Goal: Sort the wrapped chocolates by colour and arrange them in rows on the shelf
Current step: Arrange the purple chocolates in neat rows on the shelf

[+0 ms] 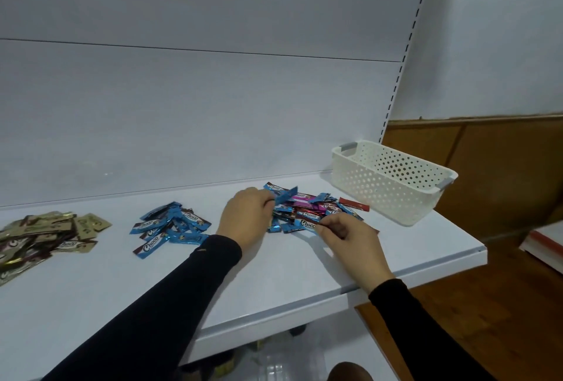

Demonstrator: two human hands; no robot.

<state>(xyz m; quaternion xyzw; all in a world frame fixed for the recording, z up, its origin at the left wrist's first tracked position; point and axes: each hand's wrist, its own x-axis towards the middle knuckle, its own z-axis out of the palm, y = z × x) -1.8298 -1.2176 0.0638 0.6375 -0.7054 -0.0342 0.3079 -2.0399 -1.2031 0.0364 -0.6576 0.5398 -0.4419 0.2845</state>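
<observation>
Fingers of our left hand (246, 216) pinch one blue chocolate (285, 196), lifted at the left edge of the mixed pile (313, 211). Our right hand (347, 233) rests at the pile's near edge, its fingertips curled onto a wrapper there; which wrapper we cannot tell for sure. We see three heaps on the white shelf (274, 283). The mixed pile between our hands holds blue, red and pink wrappers, overlapping too much for us to count. To its left lies the sorted blue heap (170, 225), roughly a dozen pieces, loosely stacked and not in rows. Further left, at the frame edge, sits the gold heap (45, 237), partly cut off. One red chocolate (354, 204) lies just right of the mixed pile. One white perforated basket (393, 181) stands at the shelf's right end.
</observation>
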